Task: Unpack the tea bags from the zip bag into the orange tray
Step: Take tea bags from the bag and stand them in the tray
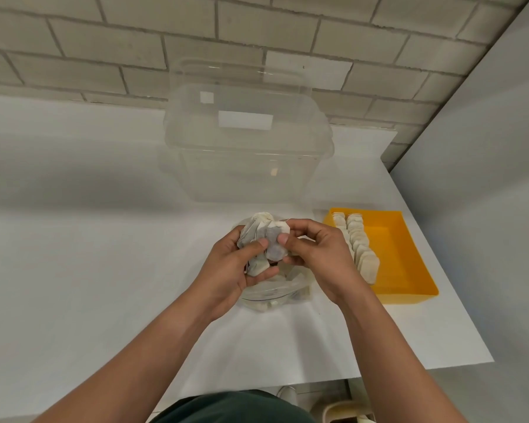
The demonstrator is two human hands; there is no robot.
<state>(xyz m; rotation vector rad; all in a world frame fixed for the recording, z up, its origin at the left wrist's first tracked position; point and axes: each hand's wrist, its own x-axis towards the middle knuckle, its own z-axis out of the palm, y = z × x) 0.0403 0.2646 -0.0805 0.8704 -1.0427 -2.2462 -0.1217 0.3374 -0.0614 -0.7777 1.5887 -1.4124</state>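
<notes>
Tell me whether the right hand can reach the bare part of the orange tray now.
Probably yes. The right hand pinches a tea bag from the bunch in the left hand; the orange tray lies just beside it, nothing between. Rows fill only its left side.

A clear plastic lidded box [248, 148] stands on the white table [89, 254].

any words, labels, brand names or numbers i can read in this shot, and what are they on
No text can be read in this view.
clear plastic container: a large white sticker and a small white sticker, both look blank from here.
tea bags, zip bag, orange tray: no print visible.
</notes>
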